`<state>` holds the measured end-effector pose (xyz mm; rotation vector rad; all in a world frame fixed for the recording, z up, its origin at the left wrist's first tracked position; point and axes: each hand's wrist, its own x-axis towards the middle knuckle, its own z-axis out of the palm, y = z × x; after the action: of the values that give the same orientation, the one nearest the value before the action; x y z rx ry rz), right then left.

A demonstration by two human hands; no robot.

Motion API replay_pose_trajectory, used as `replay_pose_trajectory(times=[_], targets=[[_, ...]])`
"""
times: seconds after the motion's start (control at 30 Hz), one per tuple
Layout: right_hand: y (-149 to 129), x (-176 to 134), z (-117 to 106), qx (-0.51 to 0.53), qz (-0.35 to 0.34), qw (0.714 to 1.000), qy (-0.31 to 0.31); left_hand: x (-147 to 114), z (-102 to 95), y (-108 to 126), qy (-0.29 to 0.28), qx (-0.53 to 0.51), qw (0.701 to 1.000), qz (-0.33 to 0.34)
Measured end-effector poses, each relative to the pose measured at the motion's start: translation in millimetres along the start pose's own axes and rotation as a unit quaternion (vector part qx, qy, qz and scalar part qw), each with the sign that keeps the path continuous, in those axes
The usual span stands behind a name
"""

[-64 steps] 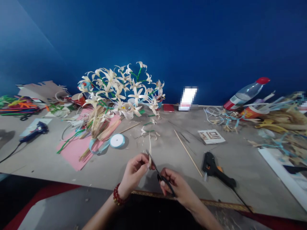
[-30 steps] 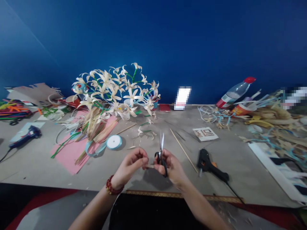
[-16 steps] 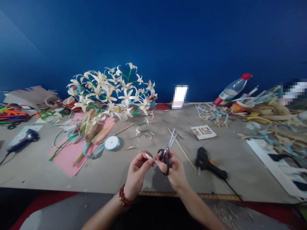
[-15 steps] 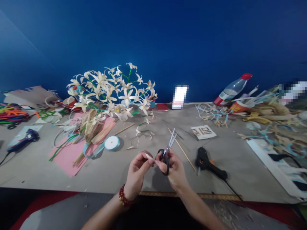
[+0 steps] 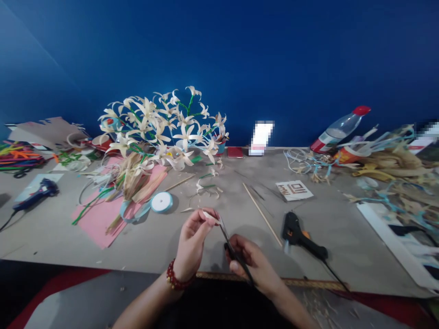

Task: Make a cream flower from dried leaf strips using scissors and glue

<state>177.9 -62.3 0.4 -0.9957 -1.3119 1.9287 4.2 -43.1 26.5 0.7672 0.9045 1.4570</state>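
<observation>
Between the fingertips of my left hand (image 5: 194, 237) is a small pale petal-like strip (image 5: 210, 218), held above the table near its front edge. My right hand (image 5: 252, 262) grips black-handled scissors (image 5: 236, 258), their blades pointing up and left to the strip's end beside my left fingers. Whether the blades touch the strip I cannot tell. Beyond my hands lie small loose cream flower pieces (image 5: 208, 186). Behind them at the left stands a large bunch of cream flowers (image 5: 159, 125) on green stems.
A roll of light blue ribbon (image 5: 162, 202) lies on pink paper's right side. At the right are a thin wooden stick (image 5: 262, 214), a black glue gun (image 5: 303, 237) and a white power strip (image 5: 387, 242). A blue glue gun (image 5: 37, 195) rests far left. A bottle (image 5: 338, 131) leans at the back.
The scissors have swung round in my right hand, from pointing up and away to pointing at the strip. My right hand has moved down and released the strip, which my left hand keeps.
</observation>
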Motion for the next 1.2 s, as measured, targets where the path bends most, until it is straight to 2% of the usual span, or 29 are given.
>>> replay_pose_trajectory(times=[0.43,0.97,1.07,1.2], targets=[[-4,3,0,-0.047,0.046,0.997,0.037,-2,-4.2,4,-0.033,0.02,0.999,0.012],[3,2,-8,-0.096,0.037,0.993,0.051,-1,-10.2,5,-0.05,0.065,0.997,0.0],[5,3,-10,-0.089,0.044,0.993,0.06,0,-10.1,7,-0.057,0.085,0.995,0.007],[3,2,-13,-0.054,0.06,0.994,0.07,0,-8.6,14,-0.094,0.138,0.986,0.008]])
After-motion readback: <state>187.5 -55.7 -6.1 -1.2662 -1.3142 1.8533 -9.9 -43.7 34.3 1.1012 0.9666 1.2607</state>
